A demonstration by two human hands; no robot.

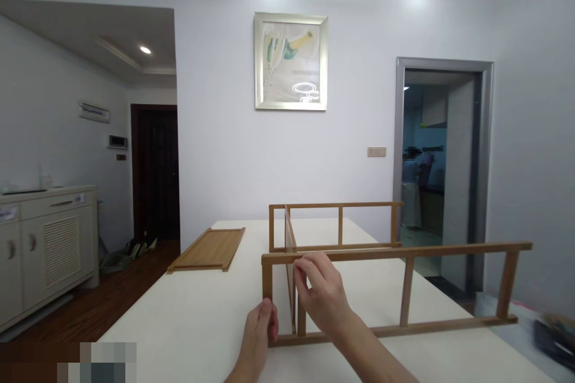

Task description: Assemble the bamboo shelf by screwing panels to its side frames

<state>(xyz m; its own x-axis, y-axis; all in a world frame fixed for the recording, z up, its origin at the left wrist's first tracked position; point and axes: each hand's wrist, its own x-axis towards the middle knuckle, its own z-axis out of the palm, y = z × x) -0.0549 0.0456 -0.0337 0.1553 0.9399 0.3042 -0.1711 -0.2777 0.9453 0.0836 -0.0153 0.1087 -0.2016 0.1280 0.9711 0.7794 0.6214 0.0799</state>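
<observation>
Hands meet at the near left corner of a light bamboo rack frame [395, 290] that stands on its long edge on the white tabletop [188, 317]. The left hand [259, 335] is curled against the corner post, thumb and fingers pressed to the wood low down, so it is closed on the frame. The right hand [321, 293] comes over from the right with its fingers pinched together at the top rail, just where a thin bamboo cross panel [291, 263] meets that rail. The panel runs back to a second, matching bamboo frame [335, 226] standing farther along the tabletop, so the three pieces form an open box shape.

Whether the panel's end is fully seated in the near frame cannot be told — the fingers cover the joint. To do this joining well, it seems wise to keep the left hand bracing the post so the tall frame stays upright, and to let the right hand guide the panel's edge squarely rather than force it at an angle.

A flat slatted bamboo shelf board [209, 249] lies apart on the tabletop's left edge — untouched.
</observation>
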